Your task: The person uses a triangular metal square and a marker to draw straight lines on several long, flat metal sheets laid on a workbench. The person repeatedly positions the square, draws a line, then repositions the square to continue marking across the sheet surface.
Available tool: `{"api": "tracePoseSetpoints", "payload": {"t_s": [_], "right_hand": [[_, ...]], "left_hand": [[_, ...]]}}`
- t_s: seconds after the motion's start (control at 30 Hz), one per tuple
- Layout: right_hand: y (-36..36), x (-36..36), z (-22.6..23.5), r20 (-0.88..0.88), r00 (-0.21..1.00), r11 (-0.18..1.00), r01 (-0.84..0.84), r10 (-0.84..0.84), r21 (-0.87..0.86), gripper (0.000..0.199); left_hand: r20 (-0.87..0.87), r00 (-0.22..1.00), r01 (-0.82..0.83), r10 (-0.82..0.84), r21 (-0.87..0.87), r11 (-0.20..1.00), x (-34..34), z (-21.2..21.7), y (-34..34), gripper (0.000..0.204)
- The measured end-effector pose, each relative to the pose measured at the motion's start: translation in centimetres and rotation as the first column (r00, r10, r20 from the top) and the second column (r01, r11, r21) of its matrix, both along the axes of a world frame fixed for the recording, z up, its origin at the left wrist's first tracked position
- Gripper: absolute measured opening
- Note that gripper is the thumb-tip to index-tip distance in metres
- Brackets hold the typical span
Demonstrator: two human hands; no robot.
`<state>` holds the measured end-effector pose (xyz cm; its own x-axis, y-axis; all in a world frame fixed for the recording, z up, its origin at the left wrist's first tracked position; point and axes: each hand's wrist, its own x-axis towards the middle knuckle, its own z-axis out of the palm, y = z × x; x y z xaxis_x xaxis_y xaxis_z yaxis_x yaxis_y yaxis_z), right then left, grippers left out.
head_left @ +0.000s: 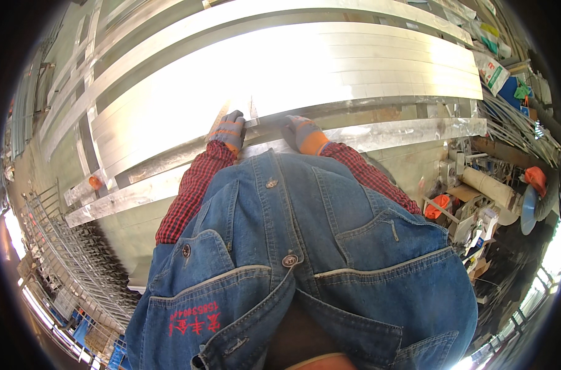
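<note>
My left hand [230, 132], in a grey and orange work glove, is closed at the near edge of a bright metal sheet [379, 61]. It grips what looks like a metal square [252, 121], whose thin arms reach onto the sheet; glare washes out part of its outline. To its right, my right hand [304, 134], in a matching glove, rests by the same edge with its fingers curled in. Those fingertips are blurred and dark, so anything between them cannot be made out. The sheet has long parallel lines along it and lies across metal bars.
A long metal bar [410, 131] runs along the near side, close to my body. Other metal rails [169, 46] lie beyond the sheet. Bundled rods [518, 120], bags [491, 73] and cluttered tools are at the right. A metal rack [77, 259] stands at the lower left.
</note>
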<state>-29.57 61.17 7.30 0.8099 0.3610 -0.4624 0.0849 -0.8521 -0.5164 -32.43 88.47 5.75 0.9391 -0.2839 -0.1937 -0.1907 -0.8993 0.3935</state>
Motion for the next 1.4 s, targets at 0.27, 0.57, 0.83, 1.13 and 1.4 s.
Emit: {"api": "tracePoseSetpoints", "payload": {"t_s": [0.27, 0.57, 0.83, 1.13, 1.4], "right_hand": [[0.1, -0.4, 0.1, 0.044, 0.999, 0.999, -0.018, 0.016, 0.047, 0.03], [0.2, -0.5, -0.5, 0.044, 0.999, 0.995, 0.004, -0.009, 0.103, 0.032], [0.1, -0.2, -0.2, 0.034, 0.999, 0.995, -0.02, 0.017, 0.099, 0.034], [0.4, 0.2, -0.2, 0.01, 0.999, 0.996, -0.043, 0.042, 0.08, 0.037], [1.2, 0.6, 0.7, -0.012, 0.999, 0.997, -0.046, 0.047, 0.066, 0.039]], "left_hand": [[-0.007, 1.0, 0.019, -0.019, 0.002, 1.0, 0.1, -0.4, 0.4, 0.027], [-0.024, 1.0, 0.018, -0.017, 0.031, 0.999, 0.3, -0.4, 0.5, 0.029], [-0.026, 0.999, 0.022, -0.022, 0.014, 1.0, 0.3, -0.3, 0.6, 0.029], [-0.017, 0.999, 0.037, -0.037, 0.005, 0.999, 0.2, -0.2, 0.9, 0.03], [-0.085, 0.995, 0.047, -0.043, 0.049, 0.998, 0.4, -0.5, 0.8, 0.029]]}}
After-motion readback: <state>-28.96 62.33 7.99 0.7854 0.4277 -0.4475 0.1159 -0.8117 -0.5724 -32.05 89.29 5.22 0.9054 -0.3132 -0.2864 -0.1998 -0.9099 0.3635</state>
